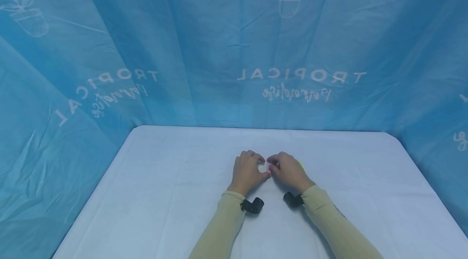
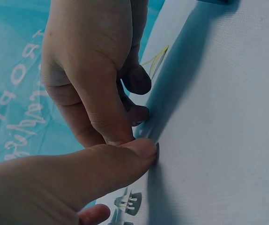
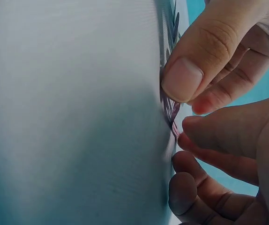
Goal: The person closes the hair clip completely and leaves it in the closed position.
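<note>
In the middle of the table, both hands meet over a small, thin, clear piece [image 1: 261,167] with a pink part [image 1: 268,168]. My left hand [image 1: 248,171] curls round it from the left, its thumb [image 3: 183,79] pressing down at the edge. From the other side my right hand [image 1: 290,171] pinches the pink end [image 3: 175,127] between thumb and forefinger, with the other fingers curled. A see-through, comb-like shape [image 2: 130,202] shows below the left thumb in the left wrist view. Fingers hide much of the piece.
A yellow-green thing [image 1: 301,165] lies just behind the right hand, partly hidden. The white-covered table [image 1: 164,194] runs back to blue curtains [image 1: 219,48] with printed lettering. Each wrist wears a black camera, the left camera [image 1: 253,205] near the table.
</note>
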`<state>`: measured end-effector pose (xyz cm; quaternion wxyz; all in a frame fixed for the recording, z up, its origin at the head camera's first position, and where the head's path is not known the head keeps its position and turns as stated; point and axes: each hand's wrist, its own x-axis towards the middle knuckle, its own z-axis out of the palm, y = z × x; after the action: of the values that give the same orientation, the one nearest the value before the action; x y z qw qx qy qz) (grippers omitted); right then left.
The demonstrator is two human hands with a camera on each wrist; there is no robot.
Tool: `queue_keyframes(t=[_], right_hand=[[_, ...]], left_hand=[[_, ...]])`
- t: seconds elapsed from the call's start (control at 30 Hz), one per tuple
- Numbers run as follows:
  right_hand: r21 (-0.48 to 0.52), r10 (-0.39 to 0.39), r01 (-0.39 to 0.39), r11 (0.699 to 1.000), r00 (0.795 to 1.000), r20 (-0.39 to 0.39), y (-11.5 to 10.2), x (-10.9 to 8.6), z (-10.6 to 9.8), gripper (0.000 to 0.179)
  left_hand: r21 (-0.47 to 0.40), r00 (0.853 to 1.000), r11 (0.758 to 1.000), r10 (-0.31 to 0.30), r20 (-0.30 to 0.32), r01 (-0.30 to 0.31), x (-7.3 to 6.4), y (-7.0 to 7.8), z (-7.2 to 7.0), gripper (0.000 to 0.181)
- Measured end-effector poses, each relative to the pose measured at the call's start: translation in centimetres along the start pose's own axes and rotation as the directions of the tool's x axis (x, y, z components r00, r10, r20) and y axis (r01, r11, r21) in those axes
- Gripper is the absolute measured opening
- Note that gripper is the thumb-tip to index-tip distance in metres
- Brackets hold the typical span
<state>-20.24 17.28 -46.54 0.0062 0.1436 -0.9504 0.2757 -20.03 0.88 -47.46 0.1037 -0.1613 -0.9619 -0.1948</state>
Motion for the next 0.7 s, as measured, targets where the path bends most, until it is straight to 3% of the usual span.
queue_keyframes(t=[0.17,0.43,0.7], right_hand=[[0.003,-0.004,0.004,1.000,1.000,0.003,0.2,0.0,-0.3,0.023],[0.024,0.060,-0.060,0.998,0.998,-0.006,0.9,-0.2,-2.0,0.023],[0.067,0.017,-0.010,0.998,0.995,-0.097,2.2,-0.9,-3.2,0.022]], left_hand=[[-0.002,1.000,1.000,-0.001,0.010,0.001,0.0,0.1,-0.2,0.044],[-0.041,0.999,0.999,-0.019,0.029,0.020,0.0,0.2,-0.5,0.042],[-0.075,1.000,0.997,-0.016,0.027,0.018,0.1,0.7,-0.6,0.037]])
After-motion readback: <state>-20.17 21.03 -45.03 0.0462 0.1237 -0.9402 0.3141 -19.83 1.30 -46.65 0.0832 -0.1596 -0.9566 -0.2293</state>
